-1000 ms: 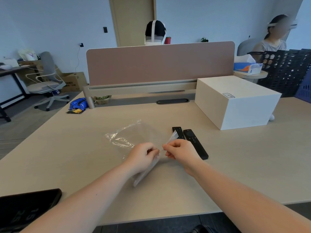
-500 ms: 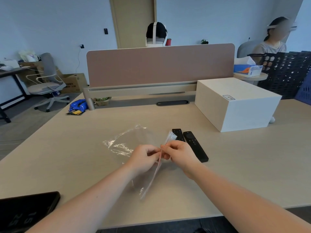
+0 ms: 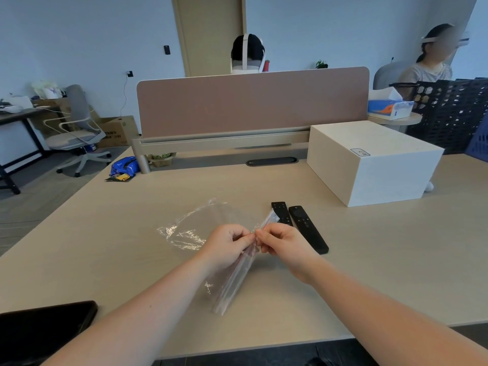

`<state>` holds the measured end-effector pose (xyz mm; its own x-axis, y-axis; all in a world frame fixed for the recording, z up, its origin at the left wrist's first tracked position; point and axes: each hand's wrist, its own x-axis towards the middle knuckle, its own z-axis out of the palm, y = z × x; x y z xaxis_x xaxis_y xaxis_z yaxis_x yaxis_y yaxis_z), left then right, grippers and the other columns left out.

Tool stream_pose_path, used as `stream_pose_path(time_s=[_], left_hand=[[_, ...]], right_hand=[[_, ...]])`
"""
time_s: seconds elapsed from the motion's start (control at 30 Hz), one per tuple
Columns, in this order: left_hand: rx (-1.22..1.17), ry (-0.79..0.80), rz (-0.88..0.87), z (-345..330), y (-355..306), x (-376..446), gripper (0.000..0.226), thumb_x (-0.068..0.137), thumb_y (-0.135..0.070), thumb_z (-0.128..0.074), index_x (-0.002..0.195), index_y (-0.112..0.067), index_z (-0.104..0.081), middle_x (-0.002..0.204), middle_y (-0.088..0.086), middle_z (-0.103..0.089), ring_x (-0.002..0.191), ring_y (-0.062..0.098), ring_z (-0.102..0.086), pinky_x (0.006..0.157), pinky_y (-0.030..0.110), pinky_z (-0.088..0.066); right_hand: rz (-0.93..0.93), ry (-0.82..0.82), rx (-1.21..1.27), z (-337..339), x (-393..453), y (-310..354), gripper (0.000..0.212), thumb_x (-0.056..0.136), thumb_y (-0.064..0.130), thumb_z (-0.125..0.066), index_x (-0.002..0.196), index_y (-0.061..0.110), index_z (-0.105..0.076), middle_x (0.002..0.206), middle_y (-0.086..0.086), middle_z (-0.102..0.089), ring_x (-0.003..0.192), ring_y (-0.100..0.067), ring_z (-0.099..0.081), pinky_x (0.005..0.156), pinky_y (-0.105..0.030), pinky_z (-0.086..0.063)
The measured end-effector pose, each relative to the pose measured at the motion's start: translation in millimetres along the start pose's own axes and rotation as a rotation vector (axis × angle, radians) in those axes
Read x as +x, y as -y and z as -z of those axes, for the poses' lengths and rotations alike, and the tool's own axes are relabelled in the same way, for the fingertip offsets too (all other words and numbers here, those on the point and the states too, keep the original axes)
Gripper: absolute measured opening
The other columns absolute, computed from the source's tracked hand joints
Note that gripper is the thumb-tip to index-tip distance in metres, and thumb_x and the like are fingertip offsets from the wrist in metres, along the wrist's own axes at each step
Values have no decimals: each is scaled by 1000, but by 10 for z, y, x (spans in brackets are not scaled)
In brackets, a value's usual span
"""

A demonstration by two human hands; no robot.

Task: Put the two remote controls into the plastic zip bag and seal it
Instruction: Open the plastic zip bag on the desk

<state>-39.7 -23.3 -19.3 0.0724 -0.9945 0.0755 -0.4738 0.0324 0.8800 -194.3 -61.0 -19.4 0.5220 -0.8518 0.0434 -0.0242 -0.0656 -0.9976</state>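
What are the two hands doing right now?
Left hand: pinched shut on the zip bag.
Right hand: pinched shut on the same bag.

**Around the worktop**

A white box (image 3: 369, 165) stood on the pale worktop (image 3: 105, 247) at two o'clock. A pink divider panel (image 3: 250, 101) ran across at twelve, with a blue snack packet (image 3: 124, 167) near its left post. A dark phone (image 3: 45, 328) lay at eight. A tissue box (image 3: 389, 108) sat beyond at one, an office chair (image 3: 76, 130) at ten.
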Motion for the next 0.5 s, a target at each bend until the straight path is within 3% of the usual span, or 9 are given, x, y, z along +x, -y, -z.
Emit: stream_pose_path(time_s=[0.1, 0.27, 0.4, 0.5], left_hand=[[100, 15, -13, 1, -30, 5, 25, 88, -16, -58, 65, -6, -63, 62, 12, -59, 58, 19, -49, 62, 32, -43], [469, 9, -137, 35, -158, -5, 27, 85, -19, -56, 59, -22, -59, 61, 5, -62, 62, 23, -56, 60, 30, -45], [813, 118, -266, 71, -256, 8, 19, 87, -22, -46, 76, -13, -59, 79, 11, -67, 75, 33, -58, 60, 35, -42], [904, 211, -282, 46, -299, -8, 16, 88, -20, -42, 82, -15, -55, 90, 11, -65, 82, 34, -57, 63, 37, -42]], right_hand=[[-2, 14, -50, 27, 5, -17, 32, 92, 11, -57, 61, 15, -61, 57, 0, -56, 50, -1, -50, 53, -7, -40], [-20, 39, -121, 65, -3, -2, 30, 91, 17, -60, 62, 17, -64, 58, 0, -57, 57, -7, -52, 66, -20, -40], [-59, 12, -151, 71, -29, 31, 32, 91, 17, -59, 59, 16, -65, 57, -1, -59, 51, -3, -53, 60, -16, -39], [-106, -44, -103, 55, -49, 54, 32, 88, 9, -56, 59, 10, -67, 59, -5, -63, 53, -10, -55, 51, -11, -41]])
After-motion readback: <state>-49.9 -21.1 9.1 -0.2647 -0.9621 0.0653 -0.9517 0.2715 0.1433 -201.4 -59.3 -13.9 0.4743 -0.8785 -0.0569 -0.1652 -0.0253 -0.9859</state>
